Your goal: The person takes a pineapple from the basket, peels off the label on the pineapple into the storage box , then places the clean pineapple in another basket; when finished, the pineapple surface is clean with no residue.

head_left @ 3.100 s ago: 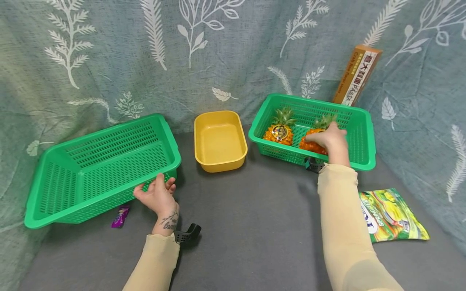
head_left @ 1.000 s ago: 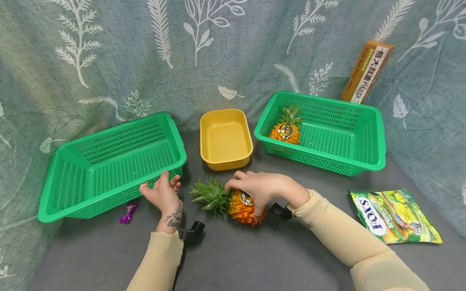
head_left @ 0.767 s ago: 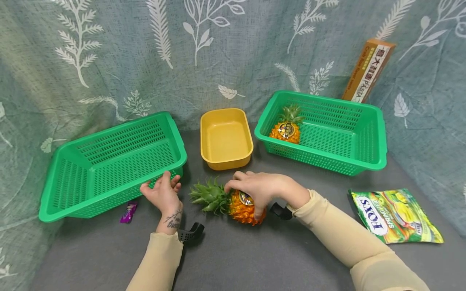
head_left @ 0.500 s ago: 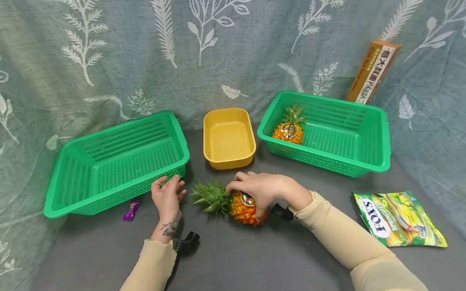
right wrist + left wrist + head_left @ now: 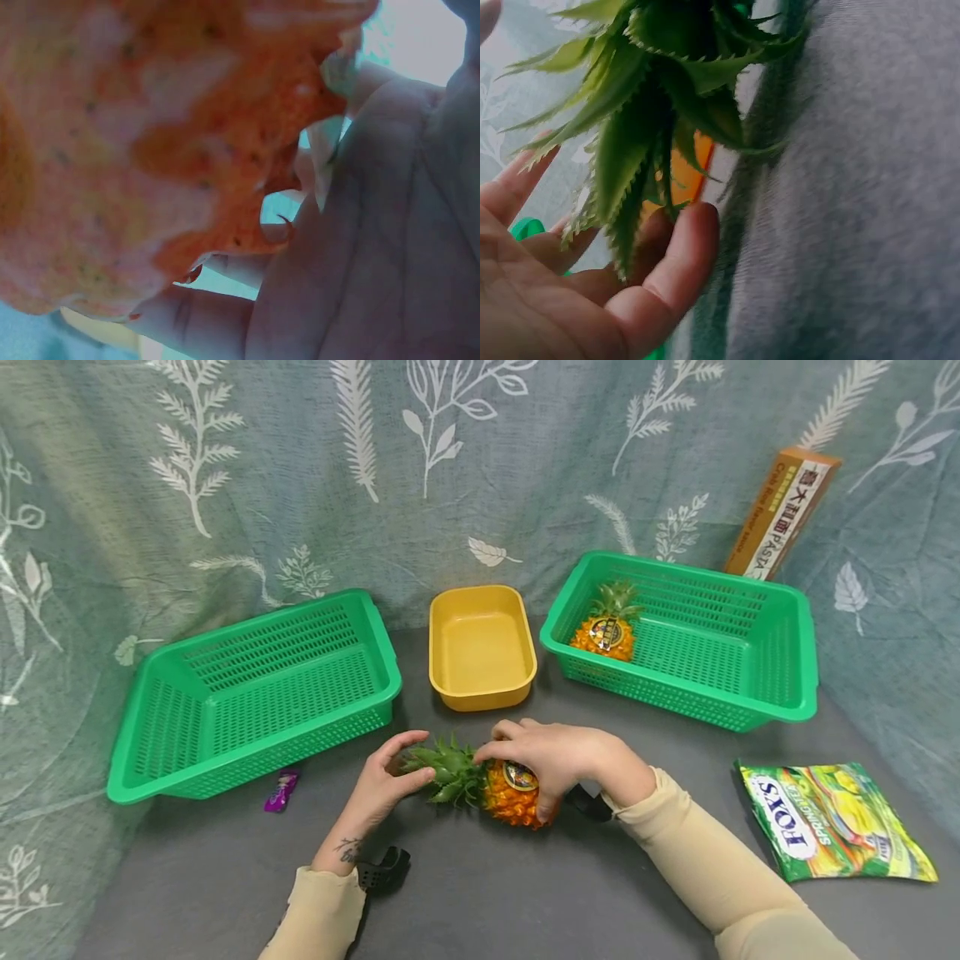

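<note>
A pineapple [image 5: 512,795] with orange skin and a round label lies on its side on the grey table, its leafy crown [image 5: 452,770] pointing left. My right hand [image 5: 566,762] grips its body from above, fingers over the far side and thumb on the near side. In the right wrist view the orange skin [image 5: 172,150] sits close to the palm. My left hand [image 5: 386,783] reaches round the tip of the crown, thumb and fingers spread apart. Green leaves [image 5: 622,150] hang between those fingers in the left wrist view.
A green basket [image 5: 255,747] stands at left, with a purple wrapped sweet [image 5: 281,791] before it. A yellow tub [image 5: 483,700] is mid-back. Another green basket [image 5: 697,706] holds a second pineapple [image 5: 606,631]. A pasta box [image 5: 783,514] leans behind it; a Fox's bag [image 5: 836,822] lies right.
My right hand has brought the pineapple out of the right basket to mid-table and keeps its grip there. My left hand has left the left basket's rim and moved right to the crown.
</note>
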Available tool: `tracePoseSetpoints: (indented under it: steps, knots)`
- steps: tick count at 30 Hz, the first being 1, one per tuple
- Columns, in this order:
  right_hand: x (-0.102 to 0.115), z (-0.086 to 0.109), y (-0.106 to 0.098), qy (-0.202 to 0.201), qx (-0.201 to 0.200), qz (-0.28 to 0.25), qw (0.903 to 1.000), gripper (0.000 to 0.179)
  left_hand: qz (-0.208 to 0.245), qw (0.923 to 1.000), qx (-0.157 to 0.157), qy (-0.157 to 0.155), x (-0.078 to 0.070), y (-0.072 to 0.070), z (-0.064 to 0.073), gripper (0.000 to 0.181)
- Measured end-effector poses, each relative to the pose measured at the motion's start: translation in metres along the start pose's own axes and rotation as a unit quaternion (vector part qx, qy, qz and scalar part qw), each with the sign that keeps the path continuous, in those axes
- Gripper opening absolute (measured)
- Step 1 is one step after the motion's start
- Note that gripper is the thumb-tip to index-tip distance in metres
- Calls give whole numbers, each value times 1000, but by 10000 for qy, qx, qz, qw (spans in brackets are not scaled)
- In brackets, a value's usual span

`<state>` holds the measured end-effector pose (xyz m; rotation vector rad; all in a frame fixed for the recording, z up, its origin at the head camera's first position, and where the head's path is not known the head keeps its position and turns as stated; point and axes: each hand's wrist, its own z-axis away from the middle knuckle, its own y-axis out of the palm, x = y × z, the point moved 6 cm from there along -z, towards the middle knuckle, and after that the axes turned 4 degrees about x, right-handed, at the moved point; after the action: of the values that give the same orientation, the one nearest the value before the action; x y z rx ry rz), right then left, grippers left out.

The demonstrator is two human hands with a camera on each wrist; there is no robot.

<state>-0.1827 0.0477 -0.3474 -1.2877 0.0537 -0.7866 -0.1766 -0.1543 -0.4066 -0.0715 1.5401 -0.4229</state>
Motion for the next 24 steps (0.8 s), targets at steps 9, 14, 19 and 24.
tracePoseSetpoints:
  steps: [9, 14, 19, 24]
  knots:
    - [-13, 16, -1, -48, -546, -814, 9952, 116, -82, 9993, -353, 72, 4, 2, -2, 51]
    - [-30, 24, 3, 396, -593, -1401, 9876, 114, -97, 9993, -360, 88, 4, 1, 0, 51]
    - [-41, 26, 8, 656, -424, -1727, 9819, 102, -126, 9995, -301, 6, 7, -1, 1, 52]
    - [-47, 25, 13, 632, -369, -1845, 9801, 91, -306, 9994, -74, -117, 7, -1, 0, 55]
